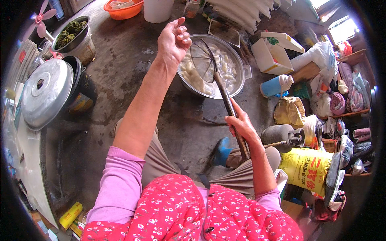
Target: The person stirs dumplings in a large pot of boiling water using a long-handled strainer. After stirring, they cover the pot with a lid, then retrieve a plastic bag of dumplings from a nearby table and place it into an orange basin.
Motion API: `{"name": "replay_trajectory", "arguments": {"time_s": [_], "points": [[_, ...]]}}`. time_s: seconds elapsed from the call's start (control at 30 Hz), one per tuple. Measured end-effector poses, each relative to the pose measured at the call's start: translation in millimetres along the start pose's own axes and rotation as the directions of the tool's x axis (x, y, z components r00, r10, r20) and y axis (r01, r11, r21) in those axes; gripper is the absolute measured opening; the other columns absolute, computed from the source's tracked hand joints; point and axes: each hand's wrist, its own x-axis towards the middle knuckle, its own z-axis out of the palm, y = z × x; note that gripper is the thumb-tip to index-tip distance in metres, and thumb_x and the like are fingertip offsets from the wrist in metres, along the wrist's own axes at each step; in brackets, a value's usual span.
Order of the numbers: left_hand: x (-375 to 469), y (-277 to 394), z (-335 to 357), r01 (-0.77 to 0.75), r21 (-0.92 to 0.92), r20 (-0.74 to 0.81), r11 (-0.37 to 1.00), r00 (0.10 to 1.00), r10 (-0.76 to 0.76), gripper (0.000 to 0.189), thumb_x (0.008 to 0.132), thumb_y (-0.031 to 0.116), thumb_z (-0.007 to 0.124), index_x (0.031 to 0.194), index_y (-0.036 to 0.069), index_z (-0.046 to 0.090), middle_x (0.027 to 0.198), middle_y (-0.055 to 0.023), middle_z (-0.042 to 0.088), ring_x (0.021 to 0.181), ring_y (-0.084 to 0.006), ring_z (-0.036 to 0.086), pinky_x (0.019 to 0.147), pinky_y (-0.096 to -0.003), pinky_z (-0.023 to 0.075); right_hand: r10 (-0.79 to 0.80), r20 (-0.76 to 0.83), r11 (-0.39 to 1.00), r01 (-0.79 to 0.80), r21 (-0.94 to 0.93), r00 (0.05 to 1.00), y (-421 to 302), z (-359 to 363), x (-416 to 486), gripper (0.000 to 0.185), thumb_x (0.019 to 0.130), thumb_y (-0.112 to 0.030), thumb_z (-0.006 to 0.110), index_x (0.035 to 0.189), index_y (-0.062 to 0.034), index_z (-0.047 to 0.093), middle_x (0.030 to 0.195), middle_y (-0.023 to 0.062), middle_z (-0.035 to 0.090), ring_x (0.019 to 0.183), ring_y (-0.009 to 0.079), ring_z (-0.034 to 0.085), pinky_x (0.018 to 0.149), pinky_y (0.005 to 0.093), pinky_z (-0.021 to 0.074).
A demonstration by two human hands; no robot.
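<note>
My right hand grips the long wooden handle of a wire skimmer. The skimmer's round mesh head lies over a wide metal pot of liquid. Many pale, lumpy food pieces float in it; I cannot tell what they are. My left hand is raised at the pot's left rim, palm turned partly up, fingers loosely curled and apart. Nothing shows in it. Whether it touches the skimmer's rim is not clear.
A gas cylinder with a hose, a blue thermos and a white foam box stand right. Left are a large metal lid on a black bucket and a bowl of greens. An orange basin lies beyond.
</note>
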Motion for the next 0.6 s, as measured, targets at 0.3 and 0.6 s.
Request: {"name": "replay_trajectory", "arguments": {"time_s": [0.3,0.6], "points": [[-0.8,0.5,-2.3,0.020,-0.001,0.003,1.000,1.000,-0.020,0.021,0.094,0.018,0.047,0.103,0.002,0.058,0.059,0.0051,0.038,0.047,-0.0055,0.035,0.044,-0.0217,0.0306,0.020,0.060,0.996,-0.025,0.086,0.998,34.4,4.3,80.3,0.074,0.079,-0.011,0.058,0.146,-0.0133,0.027,0.061,0.0022,0.051,0.045,0.0117,0.048,0.039,0.0280,0.0404],[-3.4,10.7,-4.4,0.007,0.004,0.016,1.000,1.000,-0.008,0.021,0.094,0.017,0.049,0.104,0.002,0.058,0.059,0.0049,0.038,0.047,-0.0052,0.035,0.044,-0.0210,0.0318,-0.150,-0.237,0.973,0.102,-0.206,0.960,35.2,-35.9,134.9,0.072,0.076,-0.012,0.060,0.143,-0.0149,0.035,0.067,0.0071,0.057,0.049,0.0132,0.052,0.046,0.0300,0.0451]]}}
